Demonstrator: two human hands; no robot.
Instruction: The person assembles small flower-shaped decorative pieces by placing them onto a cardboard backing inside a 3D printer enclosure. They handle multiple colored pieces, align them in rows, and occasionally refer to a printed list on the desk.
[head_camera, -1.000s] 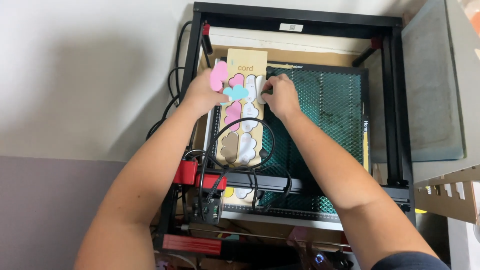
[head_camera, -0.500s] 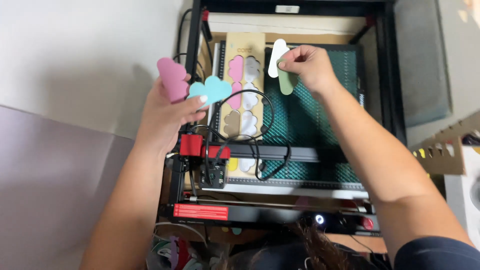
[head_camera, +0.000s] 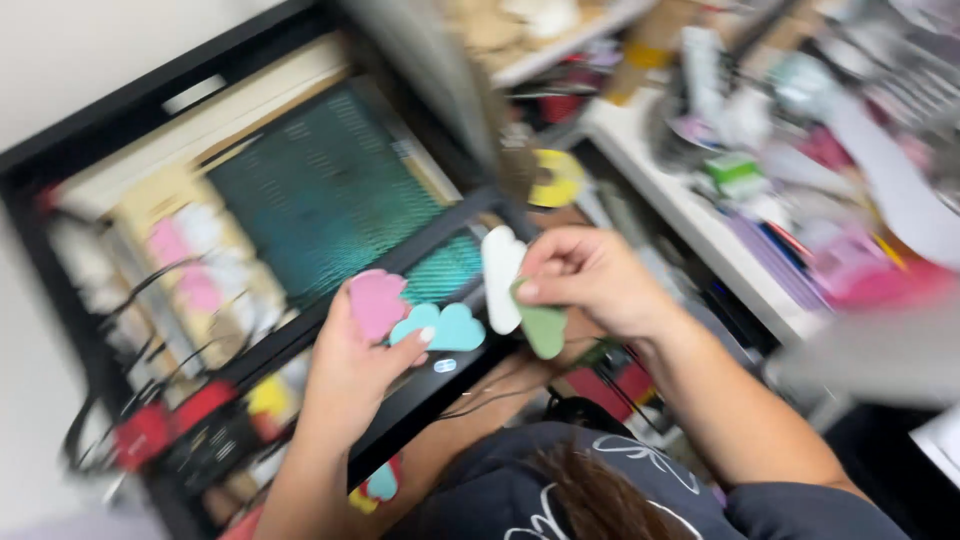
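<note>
Cloud-shaped cutouts, thin, light, probably stiffish, best pinched at the edges. Left hand (head_camera: 350, 370) clamped on pink cutout (head_camera: 376, 303) and blue cutout (head_camera: 452, 328), blue lying long axis sideways. Right hand (head_camera: 590, 280) pinching white cutout (head_camera: 500, 275) upright and green cutout (head_camera: 542, 325), above dark machine frame (head_camera: 420, 245), blurred counter (head_camera: 690, 215) beside

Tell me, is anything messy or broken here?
Nothing looks broken. The white shelf on the right is heaped with blurry clutter. The left hand holds pink and blue cloud shapes; the right hand holds white and green ones.
</note>
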